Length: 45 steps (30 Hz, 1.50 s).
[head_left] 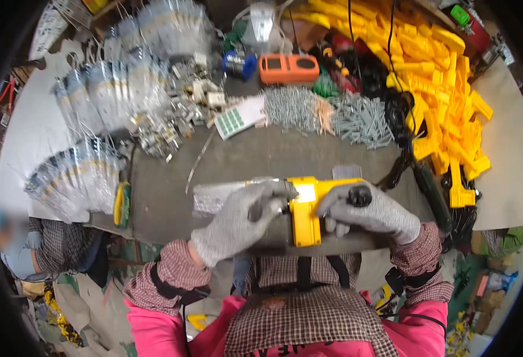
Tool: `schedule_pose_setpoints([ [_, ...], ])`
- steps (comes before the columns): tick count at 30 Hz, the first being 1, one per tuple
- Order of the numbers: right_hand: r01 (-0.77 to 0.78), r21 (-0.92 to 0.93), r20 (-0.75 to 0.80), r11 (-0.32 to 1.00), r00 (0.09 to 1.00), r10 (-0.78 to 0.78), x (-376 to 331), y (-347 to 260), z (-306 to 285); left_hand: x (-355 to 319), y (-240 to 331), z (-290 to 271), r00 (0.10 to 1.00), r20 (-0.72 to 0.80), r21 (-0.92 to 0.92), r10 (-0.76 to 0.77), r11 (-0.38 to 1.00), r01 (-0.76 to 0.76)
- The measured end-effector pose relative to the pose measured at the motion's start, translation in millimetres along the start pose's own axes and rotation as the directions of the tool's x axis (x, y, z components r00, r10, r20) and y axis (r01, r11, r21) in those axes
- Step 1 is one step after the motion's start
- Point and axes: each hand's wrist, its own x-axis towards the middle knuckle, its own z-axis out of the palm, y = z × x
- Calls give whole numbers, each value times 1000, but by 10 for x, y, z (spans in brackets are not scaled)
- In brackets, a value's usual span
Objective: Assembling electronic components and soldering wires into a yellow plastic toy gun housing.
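The yellow casing is held at the near edge of the dark worktable, right in the middle, its long body pointed toward the near side and a yellow arm run out to the right. By the right hand, gloved in grey, it is gripped: fingers bent in, well closed against its right side. A black rounded piece is seen at that hand; whether it is held cannot be told. On the left, the gloved left hand is half curled, fingertips brought to the casing's left edge; how firmly anything is pinched there cannot be told. Just beyond its wrist, clear plastic packaging is laid out. Farther off, a white card with green squares is seen beside heaped screws, an orange meter set beyond. At far right, yellow parts are piled high; at left, bagged pieces are fanned out, a green-and-yellow tool placed alongside.
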Motion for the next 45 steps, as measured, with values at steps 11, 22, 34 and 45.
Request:
schedule_pose_setpoints([
  [11,163,-269,107,949,985,-139,-37,478,163,-269,-275,282,921,190,286,339,879,-382],
  [22,132,-660,-254,740,887,-385,591,-129,-236,615,-251,-67,931,-45,764,363,613,-202],
  [34,1,-956,-216,294,676,-705,1828,-304,-965,1798,-595,-323,931,-282,619,230,786,-6],
  [45,44,-962,-160,270,713,-683,1746,-454,-970,1089,-373,-83,995,68,931,-72,363,-38],
])
